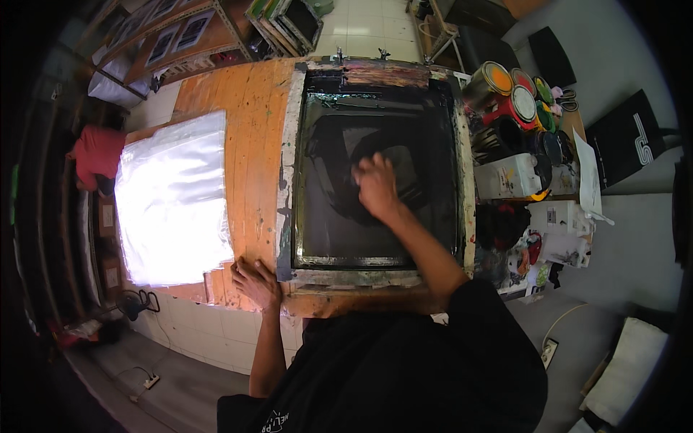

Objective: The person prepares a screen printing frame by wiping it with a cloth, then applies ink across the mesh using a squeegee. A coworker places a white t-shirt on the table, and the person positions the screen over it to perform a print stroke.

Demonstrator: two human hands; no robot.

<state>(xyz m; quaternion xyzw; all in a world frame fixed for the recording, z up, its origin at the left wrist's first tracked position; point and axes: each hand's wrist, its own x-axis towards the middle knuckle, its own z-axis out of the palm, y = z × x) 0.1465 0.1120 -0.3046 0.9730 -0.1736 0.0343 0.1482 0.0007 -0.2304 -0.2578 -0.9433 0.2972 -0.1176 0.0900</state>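
A screen printing frame (pixel 287 173) with worn, paint-marked sides lies flat on the wooden table in front of me. Its dark mesh (pixel 339 234) has darker, wet-looking smears around the middle. Over the mesh is my right hand (pixel 377 186), its fingers curled down and slightly blurred; whatever they may hold is hidden under them. My left hand (pixel 258 283) rests on the table's near edge with fingers spread, just left of the frame's lower left corner. Close by it lies a stack of shiny clear plastic sheets (pixel 173 202).
Open paint cans (pixel 498 77) crowd the right side, beside a paint-spotted white container (pixel 507 177). Clamps (pixel 383 54) sit at the frame's far edge. Several screens (pixel 296 25) lean at the back. A person in a red top (pixel 99 155) is at the far left.
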